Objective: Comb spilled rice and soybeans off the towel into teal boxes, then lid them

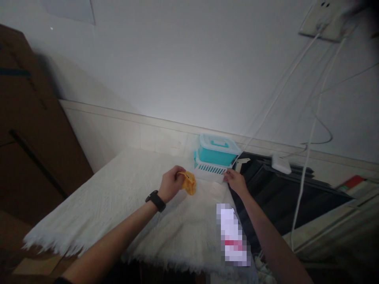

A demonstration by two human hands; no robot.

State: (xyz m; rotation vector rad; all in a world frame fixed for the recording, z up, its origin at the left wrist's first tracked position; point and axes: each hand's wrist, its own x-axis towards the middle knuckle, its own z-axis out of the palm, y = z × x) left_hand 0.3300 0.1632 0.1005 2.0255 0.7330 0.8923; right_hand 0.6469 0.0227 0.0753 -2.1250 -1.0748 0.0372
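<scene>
My left hand (173, 183), with a black watch (156, 200) on its wrist, pinches a crumpled yellow-orange cloth (189, 184) above the white tablecloth (109, 197). To the right, my right hand (235, 180) has its fingers closed at the right front corner of a white slotted basket (209, 172). A turquoise storage box (217, 154) with a pale lid and handle sits behind and partly above the basket, against the wall. What lies inside the basket cannot be seen.
A blurred-out white item (232, 234) lies at the tablecloth's right edge. Right of the table are dark stacked panels (266, 189) with a white adapter (281, 163) on top. White cables (304, 173) hang from a wall socket (322, 19). A brown cabinet (38, 118) stands left.
</scene>
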